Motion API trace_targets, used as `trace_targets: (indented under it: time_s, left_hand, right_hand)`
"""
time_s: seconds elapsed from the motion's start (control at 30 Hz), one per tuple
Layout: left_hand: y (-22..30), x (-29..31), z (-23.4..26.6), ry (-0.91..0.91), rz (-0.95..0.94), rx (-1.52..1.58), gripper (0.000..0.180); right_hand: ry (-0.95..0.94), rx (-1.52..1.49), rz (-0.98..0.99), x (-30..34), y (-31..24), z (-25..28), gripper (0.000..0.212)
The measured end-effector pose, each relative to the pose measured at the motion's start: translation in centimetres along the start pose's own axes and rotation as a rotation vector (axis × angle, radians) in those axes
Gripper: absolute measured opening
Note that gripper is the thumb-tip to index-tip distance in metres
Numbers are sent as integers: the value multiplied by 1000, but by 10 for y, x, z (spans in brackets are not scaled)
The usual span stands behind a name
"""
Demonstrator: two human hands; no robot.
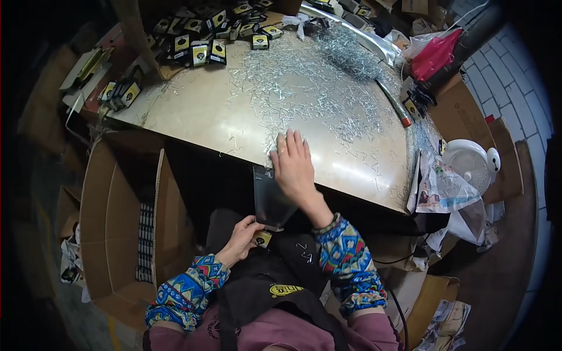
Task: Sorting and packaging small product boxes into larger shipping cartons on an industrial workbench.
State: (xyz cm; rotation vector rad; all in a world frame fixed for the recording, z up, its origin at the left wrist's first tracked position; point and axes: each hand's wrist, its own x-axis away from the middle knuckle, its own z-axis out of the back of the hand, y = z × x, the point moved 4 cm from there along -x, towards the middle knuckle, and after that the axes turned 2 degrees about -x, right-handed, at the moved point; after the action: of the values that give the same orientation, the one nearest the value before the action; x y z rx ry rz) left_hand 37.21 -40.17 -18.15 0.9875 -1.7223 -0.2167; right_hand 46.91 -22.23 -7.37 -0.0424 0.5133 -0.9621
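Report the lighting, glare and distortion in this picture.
Head view: pale glare patches on the tabletop, glinting metal pieces; head view: deep shadow beneath the tabletop; head view: brick wall bowed by the fisheye, black rim around; head view: right hand well lit.

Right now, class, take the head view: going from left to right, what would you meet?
Large cardboard box → left hand → small box at its fingers → right hand → orange-tipped rod → pink bag → white brick wall.
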Motion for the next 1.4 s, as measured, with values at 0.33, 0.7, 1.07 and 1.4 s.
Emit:
trace_targets:
  time_s: [0.33,0.7,1.07,1.4]
  left_hand:
    - [5,10,-5,57,-56,-21,21]
    - [-18,1,-4,202,-636,-995,78]
    - [59,44,-3,171,-874,-790,74]
    - [96,34,-55,195,-1076,-861,86]
  right_hand:
    - [-13,-651,-65,45,-24,100,42]
    - [-413,-486,93,131,-48,22,39]
    - [-398,-954,-289,95,0,65,30]
    - [-322,-1021,-268,72,-9,67,56]
